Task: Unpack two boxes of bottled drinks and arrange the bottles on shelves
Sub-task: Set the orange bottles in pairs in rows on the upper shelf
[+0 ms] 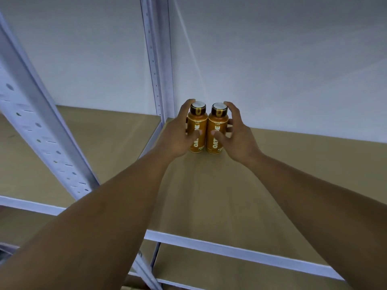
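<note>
Two orange drink bottles with silver caps stand upright and side by side near the back left corner of a brown shelf board (209, 195). My left hand (178, 132) grips the left bottle (196, 124), thumb across its front and fingers curled round its far side. My right hand (234, 132) grips the right bottle (217, 126) in the same way. The two bottles touch each other. Both forearms reach in from the bottom of the view.
A white perforated metal upright (35, 126) slants across the left, and another upright (157, 59) stands at the back corner. A white front rail (251, 252) edges the shelf. A white wall lies behind. A second brown shelf board (94, 132) extends to the left.
</note>
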`<state>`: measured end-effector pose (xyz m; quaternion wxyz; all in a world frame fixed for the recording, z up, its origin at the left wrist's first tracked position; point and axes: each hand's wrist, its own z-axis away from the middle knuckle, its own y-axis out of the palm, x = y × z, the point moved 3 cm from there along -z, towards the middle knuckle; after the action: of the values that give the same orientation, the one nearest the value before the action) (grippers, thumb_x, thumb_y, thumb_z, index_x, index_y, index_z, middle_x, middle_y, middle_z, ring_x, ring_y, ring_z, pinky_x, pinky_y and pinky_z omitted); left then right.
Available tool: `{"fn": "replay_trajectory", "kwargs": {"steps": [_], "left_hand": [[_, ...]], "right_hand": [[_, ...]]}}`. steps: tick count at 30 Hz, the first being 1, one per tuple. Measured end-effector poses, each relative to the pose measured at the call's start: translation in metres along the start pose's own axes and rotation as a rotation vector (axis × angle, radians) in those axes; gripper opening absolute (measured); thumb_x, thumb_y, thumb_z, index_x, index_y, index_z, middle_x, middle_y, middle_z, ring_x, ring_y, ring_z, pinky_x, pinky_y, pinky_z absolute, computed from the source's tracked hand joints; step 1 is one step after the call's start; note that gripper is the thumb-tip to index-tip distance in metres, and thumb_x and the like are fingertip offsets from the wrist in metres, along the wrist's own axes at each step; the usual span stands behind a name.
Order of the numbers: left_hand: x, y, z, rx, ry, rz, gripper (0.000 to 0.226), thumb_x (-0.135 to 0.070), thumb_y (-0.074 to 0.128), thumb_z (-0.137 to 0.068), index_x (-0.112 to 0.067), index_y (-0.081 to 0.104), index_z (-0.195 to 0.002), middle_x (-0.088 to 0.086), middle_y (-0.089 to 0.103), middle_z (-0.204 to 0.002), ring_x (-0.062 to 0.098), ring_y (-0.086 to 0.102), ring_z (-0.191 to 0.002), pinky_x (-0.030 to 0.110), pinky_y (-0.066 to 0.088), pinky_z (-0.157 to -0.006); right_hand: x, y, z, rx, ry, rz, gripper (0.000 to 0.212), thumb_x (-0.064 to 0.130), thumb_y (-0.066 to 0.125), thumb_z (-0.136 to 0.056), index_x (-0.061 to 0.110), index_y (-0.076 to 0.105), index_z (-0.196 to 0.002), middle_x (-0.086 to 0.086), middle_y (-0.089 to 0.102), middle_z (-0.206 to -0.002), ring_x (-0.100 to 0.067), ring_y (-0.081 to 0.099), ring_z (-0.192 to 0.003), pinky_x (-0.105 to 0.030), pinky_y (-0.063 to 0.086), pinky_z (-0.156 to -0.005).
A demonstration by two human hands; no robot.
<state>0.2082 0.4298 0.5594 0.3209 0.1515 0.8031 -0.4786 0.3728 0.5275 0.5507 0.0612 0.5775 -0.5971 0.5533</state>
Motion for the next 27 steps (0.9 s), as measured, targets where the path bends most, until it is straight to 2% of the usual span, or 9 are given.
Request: {"fn": "replay_trajectory", "kwargs": {"steps": [2, 4, 8, 13, 19, 24, 27], "left_hand": [[0.007, 0.000, -0.012, -0.001, -0.007, -0.006, 0.085, -0.029, 0.068, -0.098, -0.043, 0.011, -0.159, 0.004, 0.049, -0.155, 0.028, 0.063, -0.123, 0.042, 0.054, -0.100], [0.015, 0.000, -0.025, 0.001, -0.017, -0.010, 0.085, -0.029, 0.068, -0.099, -0.044, 0.010, -0.159, 0.004, 0.049, -0.155, 0.028, 0.064, -0.123, 0.040, 0.052, -0.097], [0.025, 0.002, -0.047, -0.021, -0.018, -0.031, 0.086, -0.029, 0.068, -0.099, -0.045, 0.008, -0.158, 0.002, 0.045, -0.158, 0.030, 0.057, -0.132, 0.042, 0.051, -0.098], [0.033, 0.005, -0.066, -0.035, -0.001, -0.028, 0.085, -0.026, 0.068, -0.099, -0.040, 0.010, -0.160, 0.001, 0.043, -0.159, 0.031, 0.054, -0.135, 0.041, 0.049, -0.100], [0.036, 0.007, -0.079, -0.030, 0.006, -0.024, 0.086, -0.023, 0.067, -0.099, -0.038, 0.009, -0.161, -0.002, 0.038, -0.163, 0.030, 0.052, -0.137, 0.042, 0.049, -0.103], [0.038, 0.007, -0.084, -0.036, 0.009, -0.027, 0.086, -0.023, 0.068, -0.099, -0.038, 0.009, -0.161, 0.001, 0.040, -0.161, 0.031, 0.056, -0.133, 0.040, 0.050, -0.098], [0.040, 0.008, -0.086, -0.037, 0.006, -0.032, 0.087, -0.025, 0.068, -0.099, -0.040, 0.008, -0.160, 0.002, 0.040, -0.161, 0.031, 0.055, -0.134, 0.043, 0.050, -0.102]], "right_hand": [[-0.003, 0.005, -0.012, -0.001, -0.012, 0.002, 0.083, 0.034, 0.072, -0.095, 0.039, 0.017, -0.157, 0.005, 0.061, -0.129, -0.020, 0.063, -0.112, -0.043, 0.054, -0.097], [-0.005, 0.008, -0.024, 0.002, -0.024, 0.015, 0.083, 0.033, 0.071, -0.095, 0.038, 0.017, -0.157, 0.000, 0.061, -0.136, -0.021, 0.063, -0.114, -0.041, 0.053, -0.097], [-0.011, 0.016, -0.045, 0.005, -0.026, 0.018, 0.082, 0.035, 0.071, -0.095, 0.041, 0.016, -0.156, -0.002, 0.058, -0.142, -0.024, 0.062, -0.119, -0.048, 0.053, -0.100], [-0.018, 0.021, -0.064, -0.029, -0.033, 0.038, 0.083, 0.036, 0.072, -0.093, 0.040, 0.018, -0.156, -0.006, 0.056, -0.137, -0.024, 0.060, -0.115, -0.051, 0.053, -0.099], [-0.023, 0.025, -0.078, -0.051, -0.020, 0.057, 0.084, 0.033, 0.072, -0.094, 0.038, 0.017, -0.157, -0.007, 0.055, -0.141, -0.025, 0.059, -0.117, -0.051, 0.052, -0.100], [-0.024, 0.026, -0.086, -0.064, -0.019, 0.071, 0.083, 0.034, 0.071, -0.094, 0.037, 0.017, -0.158, -0.008, 0.055, -0.141, -0.025, 0.060, -0.115, -0.051, 0.052, -0.099], [-0.024, 0.027, -0.087, -0.069, -0.014, 0.074, 0.084, 0.034, 0.071, -0.095, 0.037, 0.016, -0.158, -0.008, 0.053, -0.142, -0.025, 0.060, -0.117, -0.050, 0.052, -0.100]]}}
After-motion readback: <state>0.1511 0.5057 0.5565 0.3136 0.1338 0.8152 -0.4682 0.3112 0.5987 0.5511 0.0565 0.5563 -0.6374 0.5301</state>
